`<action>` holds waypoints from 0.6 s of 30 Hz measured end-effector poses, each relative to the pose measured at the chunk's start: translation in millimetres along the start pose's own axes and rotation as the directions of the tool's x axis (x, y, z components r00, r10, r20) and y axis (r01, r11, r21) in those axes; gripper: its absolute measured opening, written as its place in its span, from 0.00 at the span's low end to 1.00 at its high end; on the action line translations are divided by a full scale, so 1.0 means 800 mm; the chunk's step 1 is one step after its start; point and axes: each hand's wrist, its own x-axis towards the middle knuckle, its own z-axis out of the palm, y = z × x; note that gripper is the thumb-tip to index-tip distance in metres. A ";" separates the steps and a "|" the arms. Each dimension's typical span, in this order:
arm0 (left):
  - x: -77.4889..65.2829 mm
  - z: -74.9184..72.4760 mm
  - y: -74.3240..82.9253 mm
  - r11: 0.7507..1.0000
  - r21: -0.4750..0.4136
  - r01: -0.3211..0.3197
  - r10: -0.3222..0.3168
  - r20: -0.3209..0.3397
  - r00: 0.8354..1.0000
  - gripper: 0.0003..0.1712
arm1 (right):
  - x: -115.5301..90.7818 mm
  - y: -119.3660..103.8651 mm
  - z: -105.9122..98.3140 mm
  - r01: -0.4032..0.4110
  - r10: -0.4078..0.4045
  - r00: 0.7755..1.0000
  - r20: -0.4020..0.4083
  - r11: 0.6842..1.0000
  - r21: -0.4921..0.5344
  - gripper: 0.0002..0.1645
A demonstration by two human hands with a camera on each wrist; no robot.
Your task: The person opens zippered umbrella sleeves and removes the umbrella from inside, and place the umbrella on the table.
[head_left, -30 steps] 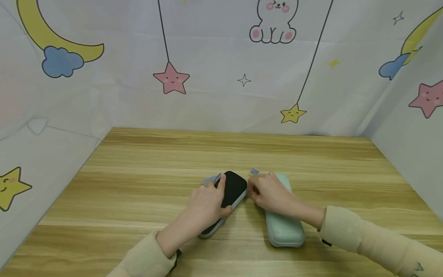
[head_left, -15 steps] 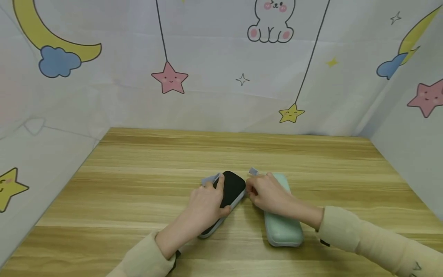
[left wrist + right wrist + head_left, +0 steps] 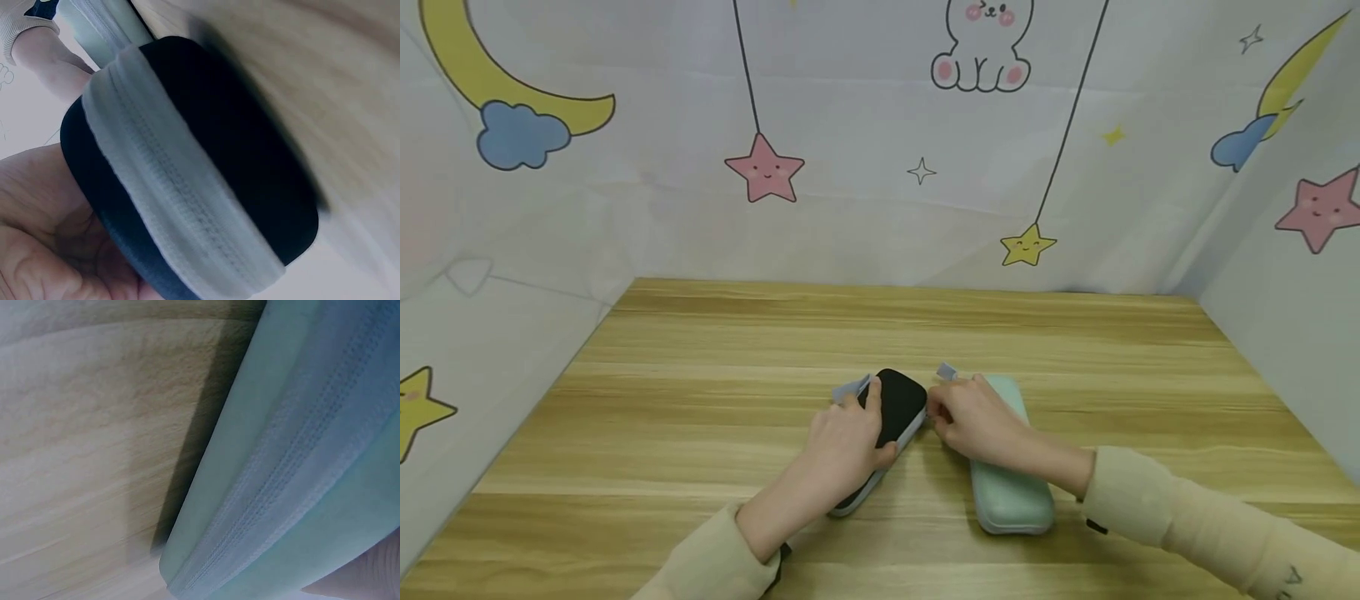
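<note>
A black zippered case [image 3: 901,410] with a grey zipper band [image 3: 181,181] lies slanted on the table. My left hand [image 3: 844,442] holds it from above, index finger along the top and thumb at its right side. At the case's far right corner, my right hand [image 3: 973,417] has curled fingers and thumb pinching what looks like the zipper pull, mostly hidden by the fingers. Beneath the right hand and wrist lies a mint green zippered case [image 3: 1011,496], its grey-blue zipper band [image 3: 294,450] filling much of the right wrist view.
A grey-blue fabric tab [image 3: 852,389] sticks out on the black case's left side, and another small tab [image 3: 947,372] shows beyond the right hand. The wood-grain table [image 3: 700,350] ends at a printed cloth backdrop [image 3: 850,233] at the back and sides.
Both hands and both cases keep nearly the same places relative to each other. The whole head view has drifted slightly, so everything appears a little further left.
</note>
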 end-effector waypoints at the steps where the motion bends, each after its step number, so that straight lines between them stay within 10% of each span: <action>1: 0.000 0.000 0.000 1.000 0.002 0.003 -0.003 -0.003 1.000 0.47 | 0.000 -0.001 0.000 0.001 -0.001 1.000 -0.002 1.000 0.003 0.11; 18: 0.002 -0.003 -0.004 1.000 0.017 -0.010 0.010 -0.028 1.000 0.47 | 0.005 -0.009 0.000 0.005 -0.005 1.000 -0.016 1.000 0.017 0.12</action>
